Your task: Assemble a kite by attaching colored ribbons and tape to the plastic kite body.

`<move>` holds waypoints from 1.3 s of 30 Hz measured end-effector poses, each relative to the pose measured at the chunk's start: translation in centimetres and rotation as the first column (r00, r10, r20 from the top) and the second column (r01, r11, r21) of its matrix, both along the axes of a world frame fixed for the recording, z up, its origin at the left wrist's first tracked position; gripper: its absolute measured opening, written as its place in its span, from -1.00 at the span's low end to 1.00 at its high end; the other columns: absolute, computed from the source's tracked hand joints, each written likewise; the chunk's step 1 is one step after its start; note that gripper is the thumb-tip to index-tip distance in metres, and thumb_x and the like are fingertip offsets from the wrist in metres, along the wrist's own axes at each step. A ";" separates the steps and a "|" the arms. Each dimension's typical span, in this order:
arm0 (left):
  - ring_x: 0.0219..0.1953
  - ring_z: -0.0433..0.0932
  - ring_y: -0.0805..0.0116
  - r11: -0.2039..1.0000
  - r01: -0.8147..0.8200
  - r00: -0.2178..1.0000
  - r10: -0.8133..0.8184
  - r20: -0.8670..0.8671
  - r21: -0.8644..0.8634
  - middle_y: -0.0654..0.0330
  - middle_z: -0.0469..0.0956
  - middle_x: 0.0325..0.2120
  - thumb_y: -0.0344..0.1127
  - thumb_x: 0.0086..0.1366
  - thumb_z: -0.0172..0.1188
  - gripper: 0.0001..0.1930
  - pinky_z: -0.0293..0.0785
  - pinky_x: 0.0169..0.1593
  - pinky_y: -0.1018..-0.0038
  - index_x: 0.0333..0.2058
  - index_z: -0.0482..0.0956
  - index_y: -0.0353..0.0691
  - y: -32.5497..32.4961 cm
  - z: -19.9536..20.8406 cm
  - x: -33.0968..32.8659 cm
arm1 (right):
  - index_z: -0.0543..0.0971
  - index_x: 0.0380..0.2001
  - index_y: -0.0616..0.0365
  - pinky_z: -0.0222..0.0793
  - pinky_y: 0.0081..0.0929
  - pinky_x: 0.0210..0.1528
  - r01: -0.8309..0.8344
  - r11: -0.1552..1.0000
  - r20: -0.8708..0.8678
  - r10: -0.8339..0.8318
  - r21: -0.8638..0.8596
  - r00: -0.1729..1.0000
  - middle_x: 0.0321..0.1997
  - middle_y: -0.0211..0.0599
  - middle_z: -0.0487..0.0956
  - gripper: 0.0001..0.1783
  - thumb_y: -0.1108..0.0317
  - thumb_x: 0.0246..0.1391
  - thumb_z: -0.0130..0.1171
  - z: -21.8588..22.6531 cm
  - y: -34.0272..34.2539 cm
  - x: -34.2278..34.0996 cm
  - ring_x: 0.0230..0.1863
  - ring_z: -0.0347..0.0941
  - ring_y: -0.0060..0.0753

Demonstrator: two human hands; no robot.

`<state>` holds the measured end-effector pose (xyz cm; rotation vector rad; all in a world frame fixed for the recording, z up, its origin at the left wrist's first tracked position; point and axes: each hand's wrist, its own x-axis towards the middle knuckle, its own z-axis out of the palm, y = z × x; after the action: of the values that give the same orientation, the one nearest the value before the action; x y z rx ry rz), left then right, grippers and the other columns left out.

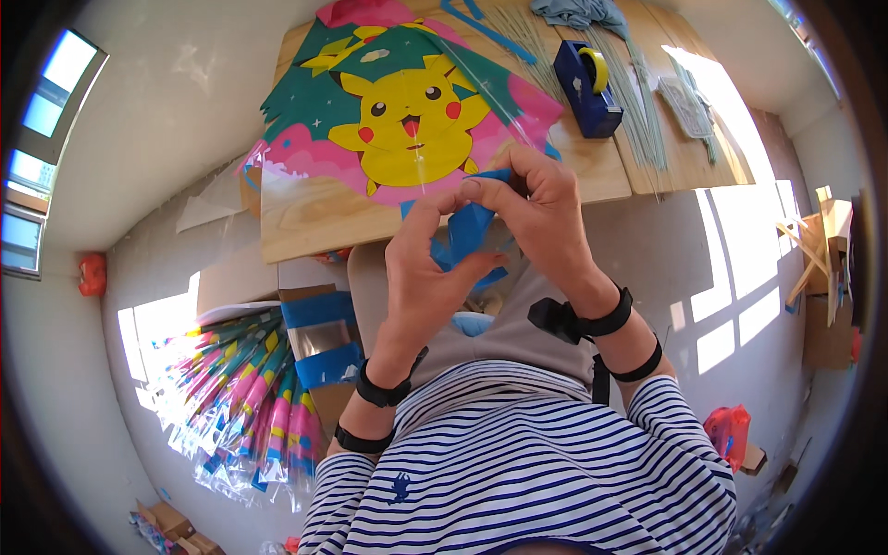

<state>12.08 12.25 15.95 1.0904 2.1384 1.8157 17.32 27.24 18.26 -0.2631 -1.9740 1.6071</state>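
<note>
Table (592, 171) ahead, blue strip (470, 229) hangs between hands (552, 208).

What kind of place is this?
It looks like a small craft workshop, probably. A bright sheet with a yellow cartoon character lies on a wooden table, near thin rods and a blue tape dispenser. Lots of colourful, clear-wrapped pieces are bunched together at the left.

A cloth (581, 13) lay at the far edge of the table (592, 171). A window (39, 116) showed at left. At right, wooden pieces (810, 259) stood by a carton (826, 328), with a red bag (727, 435) nearer.
</note>
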 end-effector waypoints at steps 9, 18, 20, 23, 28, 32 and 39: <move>-0.28 0.63 0.29 0.986 -0.168 0.985 0.169 0.040 -0.019 0.04 0.62 -0.32 -0.60 0.22 0.20 -0.73 0.50 -0.18 0.46 -0.08 0.57 -0.31 -1.7 -2.0 -0.4 | 0.57 -0.52 0.25 0.07 -0.73 -0.56 0.138 0.946 -0.096 -0.173 -0.294 0.980 -0.60 -0.55 0.47 -0.76 0.36 0.12 0.37 2.8 1.6 0.9 -0.56 0.23 -0.84; -0.35 0.61 0.44 0.976 -0.218 0.976 0.218 0.007 0.006 0.18 0.62 -0.43 -0.63 0.20 0.24 -0.81 0.50 -0.23 0.55 -0.19 0.58 -0.37 -3.3 -2.1 -0.7 | 0.58 -0.34 0.27 0.25 -0.72 -0.47 0.022 0.907 -0.170 -0.103 -0.421 0.980 -0.47 -0.44 0.55 -0.75 0.27 0.18 0.33 2.2 3.6 1.2 -0.51 0.34 -0.73; -0.36 0.60 0.49 0.980 -0.163 0.901 0.099 0.423 0.118 0.22 0.63 -0.43 -0.63 0.18 0.28 -0.81 0.50 -0.24 0.61 -0.21 0.58 -0.37 -3.1 -1.8 -0.5 | 0.57 -0.27 0.27 0.32 -0.69 -0.42 -0.106 0.891 -0.230 0.001 -0.442 0.973 -0.40 -0.40 0.57 -0.70 0.21 0.18 0.33 2.3 2.9 0.7 -0.47 0.39 -0.69; -0.36 0.58 0.57 0.964 -0.162 0.804 0.004 0.595 0.212 0.26 0.63 -0.41 -0.63 0.13 0.35 -0.78 0.51 -0.24 0.65 -0.25 0.56 -0.34 -3.1 -1.3 -0.8 | 0.54 -0.20 0.29 0.38 -0.66 -0.37 -0.041 0.935 -0.034 0.031 -0.353 0.999 -0.32 -0.37 0.58 -0.58 0.12 0.13 0.36 -0.6 1.4 1.0 -0.40 0.44 -0.67; -0.38 0.57 0.57 0.933 -0.190 0.729 -0.076 0.680 0.307 0.25 0.62 -0.42 -0.63 0.10 0.37 -0.75 0.50 -0.24 0.65 -0.27 0.53 -0.29 -2.4 -1.8 -1.2 | 0.55 -0.28 0.27 0.34 -0.68 -0.38 -0.196 0.851 0.168 0.311 -0.487 0.935 -0.41 -0.47 0.54 -0.62 0.24 -0.01 0.47 -5.1 -3.6 2.3 -0.41 0.40 -0.73; -0.36 0.58 0.56 0.920 -0.203 0.718 -0.092 0.690 0.334 0.24 0.63 -0.39 -0.61 0.11 0.37 -0.74 0.50 -0.22 0.64 -0.24 0.54 -0.30 -2.6 -2.4 -1.3 | 0.57 -0.40 0.30 0.32 -0.63 -0.41 -0.189 0.885 0.190 0.292 -0.425 0.937 -0.52 -0.49 0.49 -0.78 0.40 0.00 0.39 -5.9 -5.1 2.1 -0.46 0.34 -0.71; -0.32 0.61 0.52 0.930 -0.175 0.647 -0.138 0.750 0.322 0.19 0.66 -0.33 -0.63 0.14 0.32 -0.73 0.52 -0.16 0.61 -0.17 0.54 -0.33 -2.8 -1.8 -1.3 | 0.59 -0.37 0.37 0.32 -0.57 -0.43 -0.237 0.930 0.248 0.308 -0.280 0.918 -0.54 -0.40 0.51 -0.86 0.46 0.10 0.26 -4.6 -3.9 2.4 -0.47 0.31 -0.67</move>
<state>10.78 9.49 14.13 0.1956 1.3218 2.1937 19.71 23.33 13.61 -0.3446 -2.0989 2.1037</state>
